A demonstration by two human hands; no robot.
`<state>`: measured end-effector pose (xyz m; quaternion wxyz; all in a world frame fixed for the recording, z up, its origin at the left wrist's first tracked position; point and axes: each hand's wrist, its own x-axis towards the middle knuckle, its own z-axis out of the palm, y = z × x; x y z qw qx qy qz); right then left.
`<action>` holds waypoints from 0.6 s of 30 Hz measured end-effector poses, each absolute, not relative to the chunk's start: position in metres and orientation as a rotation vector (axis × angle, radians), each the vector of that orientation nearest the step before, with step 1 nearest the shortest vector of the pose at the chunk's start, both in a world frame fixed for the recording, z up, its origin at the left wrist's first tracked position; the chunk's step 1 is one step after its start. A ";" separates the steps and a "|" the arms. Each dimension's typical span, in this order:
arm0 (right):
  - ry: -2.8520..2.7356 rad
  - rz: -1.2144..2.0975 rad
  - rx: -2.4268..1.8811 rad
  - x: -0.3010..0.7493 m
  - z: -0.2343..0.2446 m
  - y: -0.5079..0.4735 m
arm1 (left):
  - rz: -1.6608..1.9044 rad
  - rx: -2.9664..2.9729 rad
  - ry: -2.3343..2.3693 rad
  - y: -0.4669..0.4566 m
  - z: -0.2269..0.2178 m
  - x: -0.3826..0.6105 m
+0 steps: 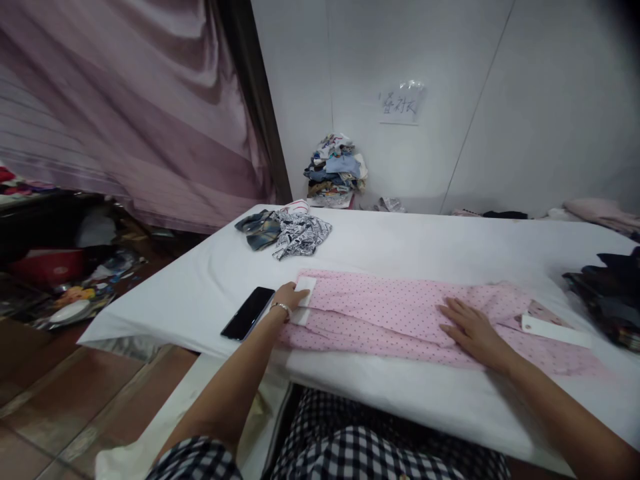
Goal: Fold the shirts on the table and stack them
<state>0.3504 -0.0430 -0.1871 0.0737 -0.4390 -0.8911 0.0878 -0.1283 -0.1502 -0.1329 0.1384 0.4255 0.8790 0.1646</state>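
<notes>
Pink dotted garment (380,307) laid lengthwise, lower centre to lower right of frame; its near edge lies close to the table's front edge. Left hand (291,299) at the garment's left end, on a white strip (307,291) — pinching or merely resting, cannot tell. Right hand (470,328) palm down right of centre, fingers slightly spread. Phone (249,313) just beside the left wrist. White-covered table (410,247) gives room beyond the far edge; crumpled clothes (303,233) left of centre, dark clothes (613,300) at right frame edge.
</notes>
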 end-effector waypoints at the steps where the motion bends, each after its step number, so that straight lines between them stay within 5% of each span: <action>1: -2.656 0.238 -1.338 0.353 -0.189 -0.043 | 0.470 1.239 2.544 -0.151 -0.133 -0.127; 12: -2.547 0.079 -1.438 0.332 -0.168 -0.057 | 0.361 1.430 2.560 -0.155 -0.124 -0.116; 18: -2.532 0.374 -1.573 0.329 -0.167 -0.058 | 0.430 1.256 2.503 -0.140 -0.125 -0.117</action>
